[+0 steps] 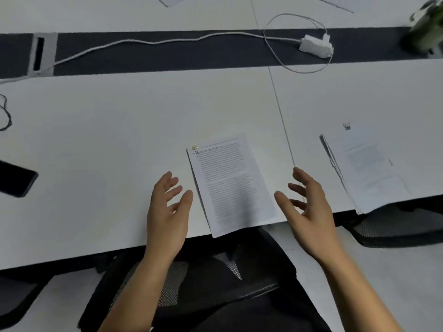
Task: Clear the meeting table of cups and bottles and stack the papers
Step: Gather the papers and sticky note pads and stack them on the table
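Note:
A clipped bundle of printed papers (230, 185) lies on the white meeting table (107, 130), its lower corner hanging over the near edge. A yellow binder clip (195, 148) holds its top left corner. My left hand (167, 212) hovers just left of the bundle, fingers spread and holding nothing. On the bundle's right side is my right hand (309, 212), palm turned inward, fingers loose, also holding nothing. A second clipped stack of papers (369, 168) lies further right at the table edge. More sheets (170, 0) lie at the far side.
A white power adapter (316, 46) with looping cables sits on the dark centre strip. A black phone (16, 179) lies at the left. A plant (426, 27) stands at the far right. Black mesh chairs (215, 279) are tucked below the table edge.

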Motion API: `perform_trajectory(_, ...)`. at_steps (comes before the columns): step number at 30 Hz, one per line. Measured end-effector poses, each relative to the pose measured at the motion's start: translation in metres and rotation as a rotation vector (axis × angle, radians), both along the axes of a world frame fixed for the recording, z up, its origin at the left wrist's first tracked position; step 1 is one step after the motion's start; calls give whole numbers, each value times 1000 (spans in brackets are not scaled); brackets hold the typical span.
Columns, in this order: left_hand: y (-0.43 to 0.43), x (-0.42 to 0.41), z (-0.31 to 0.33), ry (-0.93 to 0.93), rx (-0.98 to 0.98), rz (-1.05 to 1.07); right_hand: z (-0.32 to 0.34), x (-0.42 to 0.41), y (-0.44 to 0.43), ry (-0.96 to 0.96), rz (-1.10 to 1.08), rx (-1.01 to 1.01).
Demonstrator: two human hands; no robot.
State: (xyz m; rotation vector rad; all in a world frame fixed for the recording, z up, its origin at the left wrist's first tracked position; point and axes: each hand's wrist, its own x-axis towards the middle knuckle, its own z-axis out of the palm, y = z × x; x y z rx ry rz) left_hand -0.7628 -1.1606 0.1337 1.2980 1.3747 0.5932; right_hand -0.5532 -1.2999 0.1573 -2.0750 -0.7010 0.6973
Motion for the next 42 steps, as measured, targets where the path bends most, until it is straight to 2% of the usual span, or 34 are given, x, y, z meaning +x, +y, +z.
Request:
perform_trajectory(6,17,15,-38,65,-78,-2,-34,9,19,30,-19,-121)
perform_trajectory(11,16,42,-95,117,-425,14,-101,28,49,76,52,-325)
perform_trajectory(14,11,60,-119,165,-480,5,-141,34,64,137,41,-479)
perform_trajectory(16,8,71,-125,147,-479,23,-158,34,67,66,47,-567)
perform_trajectory(19,9,76,-133,174,-400,50,-173,40,66,40,31,-557)
perform_trajectory(25,16,74,-123,42,-521,190,-172,65,61,474,11,-481)
perform_trajectory(29,6,97,-104,-88,-448,136,-167,81,38,499,-63,-317)
perform_trajectory(32,-6,129,-97,-147,-403,-24,-159,96,13,473,-173,-207)
perform_trajectory(35,-14,156,-96,-162,-412,-206,-163,108,-13,367,-320,-217)
perform_trajectory(38,-19,165,-102,-52,-353,-341,-176,113,-31,281,-425,-339)
perform_trajectory(42,-17,151,-126,331,-137,-322,-185,113,-29,235,-449,-391)
